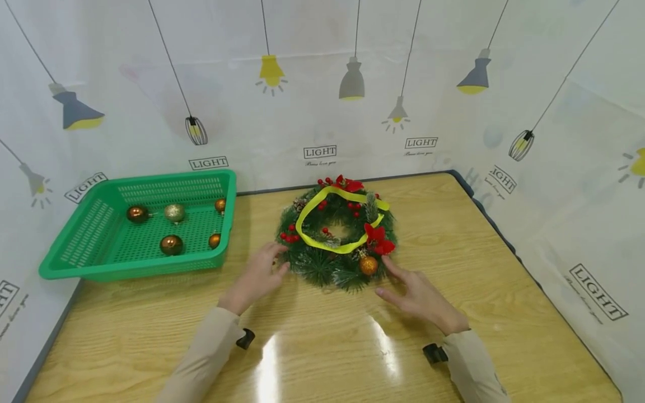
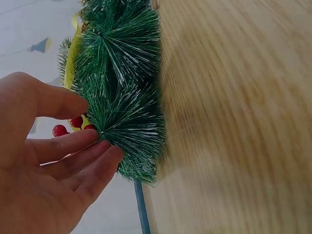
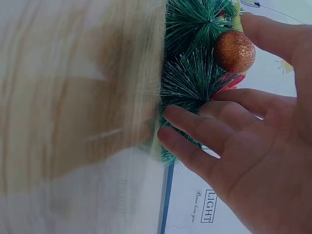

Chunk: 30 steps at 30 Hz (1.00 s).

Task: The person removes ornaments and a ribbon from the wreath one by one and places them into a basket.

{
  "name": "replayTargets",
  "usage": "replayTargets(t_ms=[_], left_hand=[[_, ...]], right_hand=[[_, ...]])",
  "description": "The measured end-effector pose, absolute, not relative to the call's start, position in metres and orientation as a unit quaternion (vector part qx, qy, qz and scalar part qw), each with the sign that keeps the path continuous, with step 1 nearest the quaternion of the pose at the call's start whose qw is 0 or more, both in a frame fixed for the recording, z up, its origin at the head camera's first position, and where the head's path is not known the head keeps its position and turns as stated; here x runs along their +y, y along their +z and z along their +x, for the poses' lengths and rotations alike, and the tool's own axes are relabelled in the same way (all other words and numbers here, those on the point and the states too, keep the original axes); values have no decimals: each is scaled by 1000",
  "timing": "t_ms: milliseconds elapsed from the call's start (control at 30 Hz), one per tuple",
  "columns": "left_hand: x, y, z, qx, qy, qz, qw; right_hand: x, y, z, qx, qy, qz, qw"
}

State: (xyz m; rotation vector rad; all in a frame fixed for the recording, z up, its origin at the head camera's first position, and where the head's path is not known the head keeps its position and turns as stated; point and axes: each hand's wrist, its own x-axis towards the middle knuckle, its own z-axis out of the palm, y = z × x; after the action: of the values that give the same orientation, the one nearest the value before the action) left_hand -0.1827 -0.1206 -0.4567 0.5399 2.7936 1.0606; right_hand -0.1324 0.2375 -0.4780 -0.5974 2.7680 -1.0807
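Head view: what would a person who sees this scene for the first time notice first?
Probably the green wreath in the middle of the wooden table, with a yellow ribbon, red flowers and one orange ball. The left hand and the right hand lie open at its two sides, fingertips at the needles. On the left stands a green basket with more balls.

table (image 3: 73,97) motion-blurred in both wrist views | wreath (image 2: 122,97) cut off by top edge | forearms leave head view's bottom

We look down from head height at the counter (image 1: 453,246); both wrist views sit close against the wreath (image 1: 336,232).
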Motion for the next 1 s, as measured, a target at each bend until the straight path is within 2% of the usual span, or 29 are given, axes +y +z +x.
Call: replayTargets(t_ms=[700, 1000], left_hand=[[-123, -466, -177, 927, 320, 194, 23], [-127, -468, -180, 928, 320, 187, 29]], right_hand=[[235, -477, -131, 914, -349, -201, 53], [232, -477, -127, 914, -339, -215, 54]])
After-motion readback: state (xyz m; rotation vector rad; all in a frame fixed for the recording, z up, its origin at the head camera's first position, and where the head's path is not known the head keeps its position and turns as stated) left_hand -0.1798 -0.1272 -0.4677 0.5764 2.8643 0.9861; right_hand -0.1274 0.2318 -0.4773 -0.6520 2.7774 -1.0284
